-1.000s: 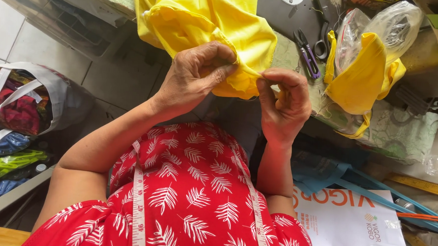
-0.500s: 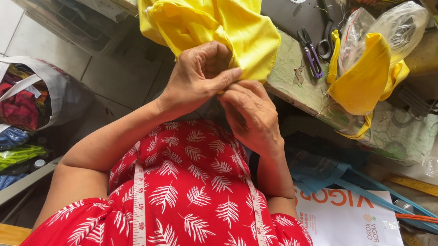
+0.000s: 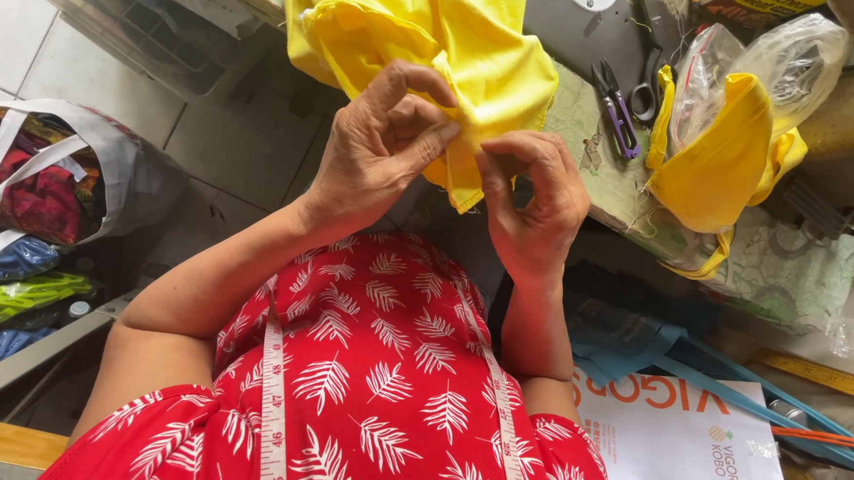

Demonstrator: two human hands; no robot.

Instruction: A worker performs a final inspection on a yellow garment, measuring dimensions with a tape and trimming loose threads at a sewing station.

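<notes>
A bright yellow cloth hangs off the edge of a work table in front of me. My left hand pinches its lower fold between thumb and forefinger. My right hand is just to the right of it, with its thumb and fingers closed on the cloth's hanging corner. Both hands are held above my lap, over my red dress with white leaves.
Scissors lie on the table beside a clear plastic bag holding more yellow cloth. A measuring tape hangs round my neck. Bags of coloured fabric sit on the floor at left. A white paper bag and a yellow ruler lie at lower right.
My right hand went over against my left hand, then drew back to the right. The cloth's corner now shows between the two hands.
</notes>
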